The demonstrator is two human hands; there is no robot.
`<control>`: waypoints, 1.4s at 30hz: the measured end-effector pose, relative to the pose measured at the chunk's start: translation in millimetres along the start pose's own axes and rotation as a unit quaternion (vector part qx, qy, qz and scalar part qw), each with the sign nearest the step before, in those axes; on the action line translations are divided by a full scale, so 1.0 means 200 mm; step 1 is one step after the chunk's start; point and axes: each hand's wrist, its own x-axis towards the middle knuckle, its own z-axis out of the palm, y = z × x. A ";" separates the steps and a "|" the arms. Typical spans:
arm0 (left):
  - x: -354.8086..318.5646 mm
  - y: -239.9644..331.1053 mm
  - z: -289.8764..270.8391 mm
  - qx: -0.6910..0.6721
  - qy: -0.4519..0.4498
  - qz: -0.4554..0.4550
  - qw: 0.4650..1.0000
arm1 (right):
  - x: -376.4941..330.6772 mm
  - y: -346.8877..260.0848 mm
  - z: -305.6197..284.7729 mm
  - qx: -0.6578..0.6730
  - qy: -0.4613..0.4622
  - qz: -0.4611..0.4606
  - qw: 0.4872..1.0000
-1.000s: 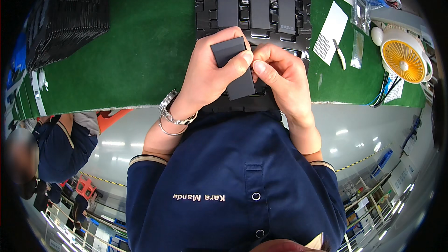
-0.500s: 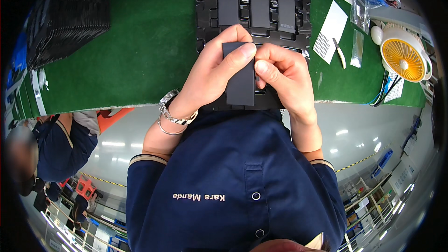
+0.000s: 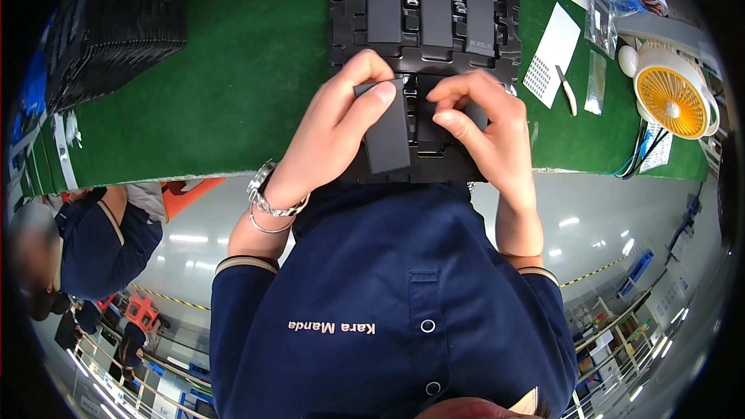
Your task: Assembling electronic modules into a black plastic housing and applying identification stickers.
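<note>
My left hand (image 3: 341, 112) grips a flat dark-grey rectangular block (image 3: 387, 136) by its far end, thumb on top. The block is slightly tilted over the near left part of a black moulded plastic tray (image 3: 341, 31). Above the tray's near right part is my right hand (image 3: 489, 120), slightly blurred. Its thumb and index fingertips are apart, and nothing shows between them. Three similar grey blocks, a left one (image 3: 385, 12), a middle one (image 3: 435, 15) and a right one (image 3: 480, 25), lie in the tray's far row. My right hand partly hides the near row.
A tall stack of black trays (image 3: 116, 39) stands at the left of the green table (image 3: 248, 77). To the right lie a white label sheet (image 3: 552, 50), a knife-like white-handled tool (image 3: 567, 91) and clear plastic bags (image 3: 601, 23), beside a yellow-and-white fan (image 3: 673, 101). Another person (image 3: 101, 244) sits at left.
My hands have moved apart. The left one has carried the grey block a little left and tilted it, while the right has let go of its edge and moved right.
</note>
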 end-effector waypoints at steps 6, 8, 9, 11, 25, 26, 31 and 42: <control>-0.02 -0.03 -0.03 0.468 0.089 0.106 0.873 | -0.01 -0.02 -0.04 -0.319 -0.159 -0.114 0.927; 0.00 -0.06 -0.02 0.491 0.103 0.158 0.851 | -0.01 -0.02 -0.03 -0.341 -0.160 -0.140 0.916; 0.01 -0.08 -0.02 0.512 0.115 0.209 0.825 | 0.00 -0.02 -0.04 -0.338 -0.167 -0.154 0.913; 0.03 -0.10 0.00 0.530 0.127 0.213 0.811 | -0.01 0.00 -0.04 -0.320 -0.147 -0.181 0.918; -0.02 -0.01 0.09 -0.117 -0.007 -0.009 0.993 | -0.03 -0.08 0.03 -0.287 0.160 -0.347 0.878; 0.00 -0.01 0.12 -0.190 0.009 -0.040 0.981 | -0.04 -0.08 0.06 -0.268 0.144 -0.379 0.874; 0.05 -0.03 0.09 -0.192 0.052 0.017 0.980 | -0.02 -0.05 0.09 -0.164 0.126 -0.310 0.928; 0.04 0.00 0.09 -0.024 0.067 0.055 0.996 | -0.03 -0.06 0.09 0.254 -0.007 0.102 0.962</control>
